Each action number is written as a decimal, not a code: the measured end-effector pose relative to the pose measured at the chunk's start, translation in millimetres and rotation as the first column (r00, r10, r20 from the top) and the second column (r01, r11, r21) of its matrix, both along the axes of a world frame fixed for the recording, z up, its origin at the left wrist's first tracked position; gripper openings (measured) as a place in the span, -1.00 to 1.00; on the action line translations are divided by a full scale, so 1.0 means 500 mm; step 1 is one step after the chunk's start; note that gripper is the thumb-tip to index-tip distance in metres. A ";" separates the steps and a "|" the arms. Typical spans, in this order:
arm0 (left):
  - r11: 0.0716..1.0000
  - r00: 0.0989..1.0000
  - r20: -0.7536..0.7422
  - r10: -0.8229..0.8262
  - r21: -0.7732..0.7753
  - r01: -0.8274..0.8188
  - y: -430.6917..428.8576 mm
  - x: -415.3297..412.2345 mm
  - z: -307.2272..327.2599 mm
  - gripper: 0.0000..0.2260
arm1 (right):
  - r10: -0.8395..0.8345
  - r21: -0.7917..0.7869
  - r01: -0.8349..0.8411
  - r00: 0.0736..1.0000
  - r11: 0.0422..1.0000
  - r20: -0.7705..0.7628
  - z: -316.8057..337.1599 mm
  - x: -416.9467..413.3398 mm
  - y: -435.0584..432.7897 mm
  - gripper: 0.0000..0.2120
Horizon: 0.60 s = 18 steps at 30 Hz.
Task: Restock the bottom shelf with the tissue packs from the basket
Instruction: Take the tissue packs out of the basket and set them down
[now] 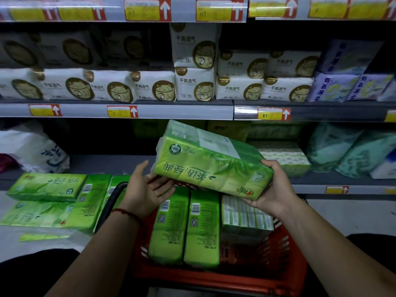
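Item held: one green tissue pack (pixel 210 166), tilted, raised above the basket (pixel 214 277) and in front of the bottom shelf (pixel 102 163).

Right hand (pixel 276 189): grasps the pack's right end, thumb on top, fingers beneath.

Left hand (pixel 147 191): released, palm up, fingers relaxed under the pack's lower left corner; whether it touches cannot be told. Red cord (pixel 126 213) on the wrist.

Basket: red, with a black handle (pixel 113 198). It holds two upright packs (pixel 169 228) side by side and a clear-wrapped pack (pixel 246 217) to their right.

Left of basket: stacked packs (pixel 47 187), green.

Bottom shelf: white bag (pixel 32 148) at left, shelved packs (pixel 285 155) at right.
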State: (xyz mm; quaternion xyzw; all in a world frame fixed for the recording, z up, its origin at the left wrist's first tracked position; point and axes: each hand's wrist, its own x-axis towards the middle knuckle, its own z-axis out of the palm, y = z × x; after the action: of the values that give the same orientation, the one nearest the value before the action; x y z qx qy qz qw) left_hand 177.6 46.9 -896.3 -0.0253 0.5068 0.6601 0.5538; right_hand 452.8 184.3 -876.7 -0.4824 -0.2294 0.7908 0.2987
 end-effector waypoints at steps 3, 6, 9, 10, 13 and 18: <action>0.987 0.992 -0.048 -0.121 0.097 0.125 0.001 -0.007 0.018 -0.33 | -0.003 0.106 0.008 0.999 0.994 -0.040 -0.003 0.009 0.013 -0.69; 0.959 0.949 -0.206 -0.239 0.104 0.264 -0.001 -0.002 0.039 -0.34 | 0.058 0.200 -0.033 0.991 0.979 -0.117 -0.008 0.027 0.021 -0.61; 0.954 0.858 -0.430 -0.279 -0.025 0.298 -0.005 0.005 0.027 -0.17 | 0.138 0.373 -0.089 0.985 0.924 -0.107 -0.003 0.025 0.021 -0.43; 0.948 0.835 -0.470 -0.285 -0.011 0.317 -0.007 0.002 0.022 -0.12 | 0.128 0.430 -0.088 0.990 0.899 -0.065 -0.002 0.024 0.023 -0.39; 0.912 0.743 -0.616 -0.263 0.093 0.399 -0.009 -0.014 0.023 -0.07 | 0.108 0.512 -0.115 0.993 0.851 0.044 -0.001 0.027 0.026 -0.34; 0.917 0.488 -0.853 -0.187 0.027 0.398 -0.005 -0.024 -0.010 0.06 | 0.253 0.456 -0.271 0.962 0.847 0.102 -0.003 0.033 0.020 -0.25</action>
State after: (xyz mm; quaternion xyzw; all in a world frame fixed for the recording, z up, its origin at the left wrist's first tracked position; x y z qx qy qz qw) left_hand 165.7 44.2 -901.3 0.4409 0.6283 0.5382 0.3480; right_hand 469.4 194.5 -878.0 -0.3757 -0.4819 0.7363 0.2906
